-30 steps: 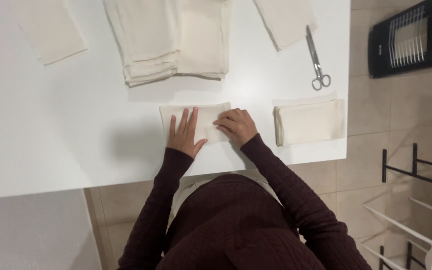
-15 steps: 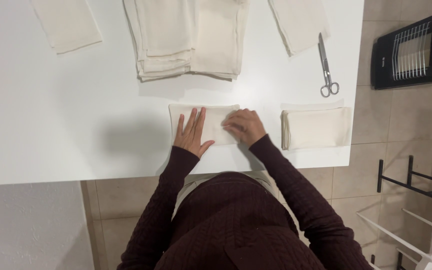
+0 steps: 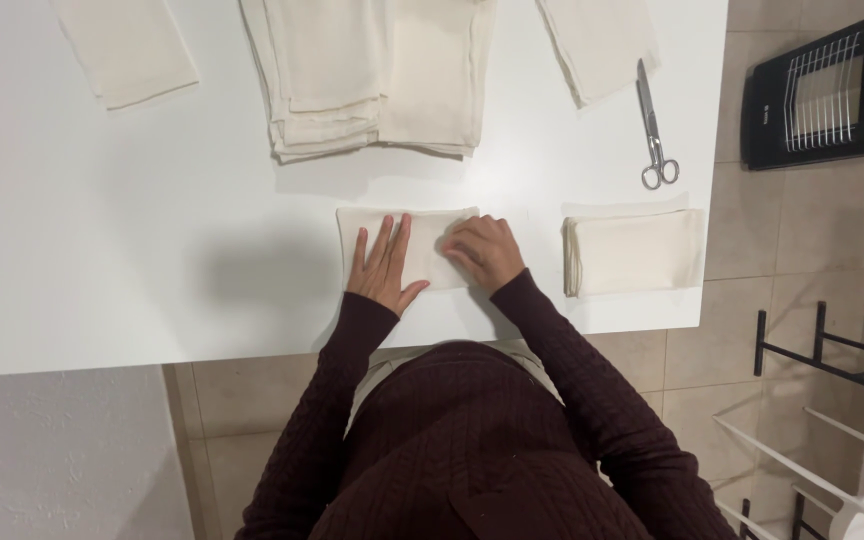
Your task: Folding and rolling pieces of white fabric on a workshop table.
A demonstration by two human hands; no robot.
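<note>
A small folded cream cloth (image 3: 422, 232) lies on the white table (image 3: 132, 240) near its front edge. My left hand (image 3: 382, 268) rests flat on the cloth's left half, fingers spread. My right hand (image 3: 485, 252) presses the cloth's right end with fingers curled over its edge. A stack of folded cream cloths (image 3: 634, 252) lies just to the right of my right hand.
A pile of larger cream cloths (image 3: 372, 75) sits at the back, with single pieces at the back left (image 3: 127, 48) and back right (image 3: 600, 42). Steel scissors (image 3: 654, 125) lie near the right edge. A black heater (image 3: 822, 90) and a rack (image 3: 822, 400) stand on the tiled floor.
My right hand has slid a little to the left along the cloth's right end. My left hand stays flat on the cloth. The view has shifted slightly.
</note>
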